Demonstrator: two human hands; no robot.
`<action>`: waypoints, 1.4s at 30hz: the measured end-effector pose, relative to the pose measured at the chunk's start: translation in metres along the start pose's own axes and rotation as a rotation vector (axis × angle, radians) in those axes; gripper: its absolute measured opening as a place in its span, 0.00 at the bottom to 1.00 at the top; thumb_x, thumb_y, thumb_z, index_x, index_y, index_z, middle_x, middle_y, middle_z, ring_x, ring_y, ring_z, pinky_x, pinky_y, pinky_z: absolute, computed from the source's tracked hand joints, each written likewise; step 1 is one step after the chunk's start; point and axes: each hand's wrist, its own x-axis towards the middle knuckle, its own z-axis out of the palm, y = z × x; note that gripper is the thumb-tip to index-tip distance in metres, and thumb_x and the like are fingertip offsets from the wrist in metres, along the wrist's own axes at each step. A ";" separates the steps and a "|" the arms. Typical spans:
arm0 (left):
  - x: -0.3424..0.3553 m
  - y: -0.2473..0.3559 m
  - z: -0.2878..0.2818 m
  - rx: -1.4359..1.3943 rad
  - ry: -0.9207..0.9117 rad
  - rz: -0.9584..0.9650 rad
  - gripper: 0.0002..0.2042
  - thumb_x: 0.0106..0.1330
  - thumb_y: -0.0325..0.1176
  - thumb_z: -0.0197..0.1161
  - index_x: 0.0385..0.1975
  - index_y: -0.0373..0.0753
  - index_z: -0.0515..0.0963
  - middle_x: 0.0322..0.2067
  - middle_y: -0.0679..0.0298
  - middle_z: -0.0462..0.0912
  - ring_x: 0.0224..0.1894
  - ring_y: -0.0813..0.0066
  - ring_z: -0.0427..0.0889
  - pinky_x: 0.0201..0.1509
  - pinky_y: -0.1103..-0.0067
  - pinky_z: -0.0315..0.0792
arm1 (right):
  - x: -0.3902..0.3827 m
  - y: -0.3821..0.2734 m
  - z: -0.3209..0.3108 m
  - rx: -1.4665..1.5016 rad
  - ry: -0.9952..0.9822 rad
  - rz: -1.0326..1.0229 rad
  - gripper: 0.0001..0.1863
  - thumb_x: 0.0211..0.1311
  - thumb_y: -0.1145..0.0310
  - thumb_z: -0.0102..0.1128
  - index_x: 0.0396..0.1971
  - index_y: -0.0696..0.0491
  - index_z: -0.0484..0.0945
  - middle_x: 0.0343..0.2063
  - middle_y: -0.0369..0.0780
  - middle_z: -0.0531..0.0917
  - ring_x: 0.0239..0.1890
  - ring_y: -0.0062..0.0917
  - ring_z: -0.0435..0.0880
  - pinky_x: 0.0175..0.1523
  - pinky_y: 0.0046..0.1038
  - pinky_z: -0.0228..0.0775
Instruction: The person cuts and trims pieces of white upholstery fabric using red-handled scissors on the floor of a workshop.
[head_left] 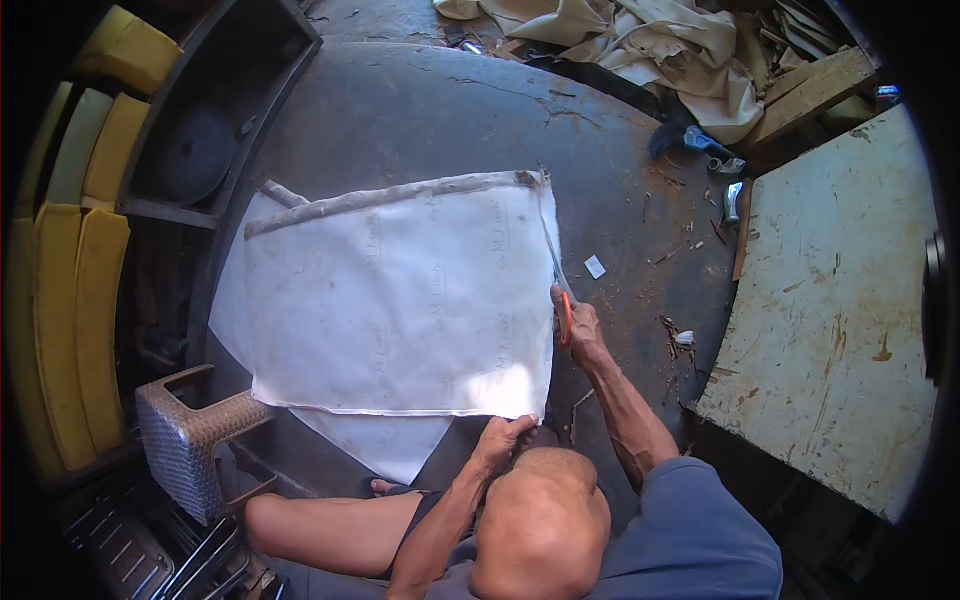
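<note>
A bare knee (540, 520) up close, scissors (566, 320) along the edge of a white cloth (400, 300)

The knee rises at the near middle, and the other leg (340, 530) bends out to the left. Just beyond them, the white cloth lies spread on the dark floor (430, 110), left of the right arm. The left hand (503, 442) pinches the cloth's near right corner between thumb and fingers. The right hand (578, 325) has its fingers wrapped round the orange handles of the scissors, whose blades lie along the cloth's right edge and point to the far side. Whether the blades are parted is hard to tell.

A greyish, worn strip (390, 195) runs along the cloth's far edge. A second white piece (375, 440) shows underneath, sticking out on the near side and to the left. To the left stand yellow pads (75, 330) and a dark shelf (200, 150); nearer sits a tan woven frame (175, 440). To the right, a small white scrap (595, 266) lies near the scissors, with a large pale board (830, 300) farther right. Crumpled cream fabric (670, 60) is heaped at the far right.
</note>
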 end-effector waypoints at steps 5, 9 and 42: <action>0.003 -0.006 -0.002 -0.023 0.014 0.013 0.12 0.63 0.39 0.66 0.27 0.35 0.81 0.21 0.67 0.79 0.22 0.79 0.74 0.28 0.82 0.68 | 0.022 0.004 0.002 -0.089 -0.008 -0.085 0.36 0.58 0.32 0.57 0.25 0.57 0.82 0.16 0.30 0.72 0.22 0.17 0.69 0.28 0.27 0.61; -0.002 -0.002 0.000 -0.032 -0.009 0.070 0.11 0.63 0.38 0.65 0.27 0.35 0.80 0.20 0.67 0.78 0.22 0.79 0.74 0.28 0.81 0.68 | 0.035 0.002 -0.002 -0.112 0.028 -0.064 0.38 0.58 0.32 0.57 0.27 0.60 0.82 0.16 0.33 0.74 0.23 0.20 0.72 0.30 0.29 0.64; 0.115 0.265 0.070 1.052 0.707 0.552 0.18 0.59 0.45 0.61 0.40 0.37 0.81 0.35 0.49 0.85 0.41 0.49 0.84 0.48 0.62 0.75 | 0.008 -0.024 0.007 -0.515 0.233 -0.602 0.26 0.54 0.44 0.67 0.31 0.55 0.82 0.24 0.44 0.83 0.27 0.39 0.83 0.35 0.38 0.73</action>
